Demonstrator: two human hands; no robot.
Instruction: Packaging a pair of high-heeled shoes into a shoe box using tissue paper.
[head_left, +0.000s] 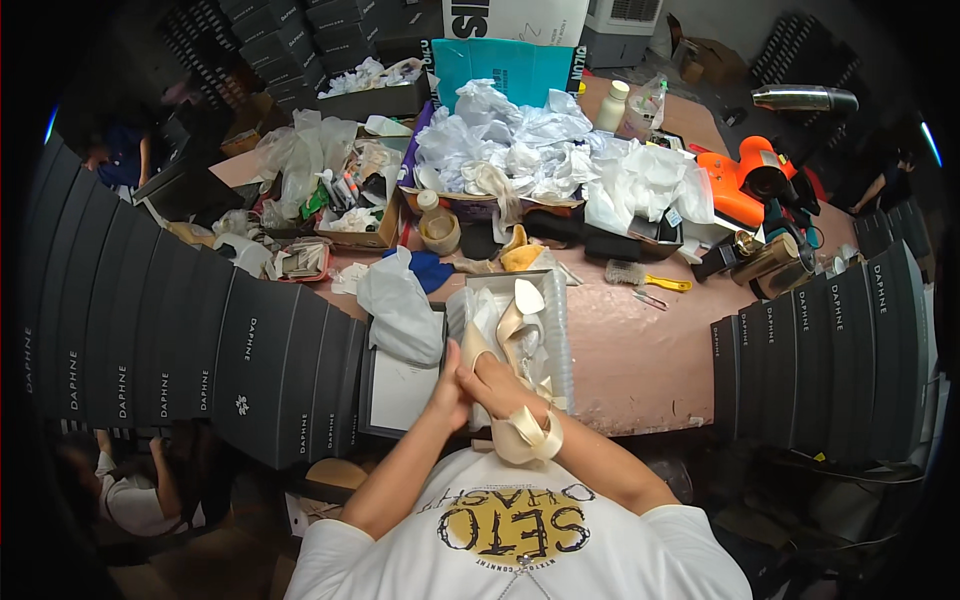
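A cream ankle-strap shoe (526, 437) is held low in front of my chest, its toe pointing away and its heel end below my right wrist. My right hand (492, 386) lies across it with the fingers closed round its front part. Against the toe's left side presses my left hand (455, 388); its fingertips are partly hidden. Just beyond, the matching cream shoe (516, 325) rests in an open shoe box (508, 280) lined with white tissue. Left of the box is a grey-edged lid (400, 395) with a crumpled white plastic bag (402, 308) on it.
Dark shoe boxes (265, 360) line up at left, with more boxes (815, 335) at right. Crumpled tissue (515, 145) fills a carton at the back. A yellow-handled brush (650, 278), a gold canister (765, 262) and an orange heat gun (735, 185) occupy the right side.
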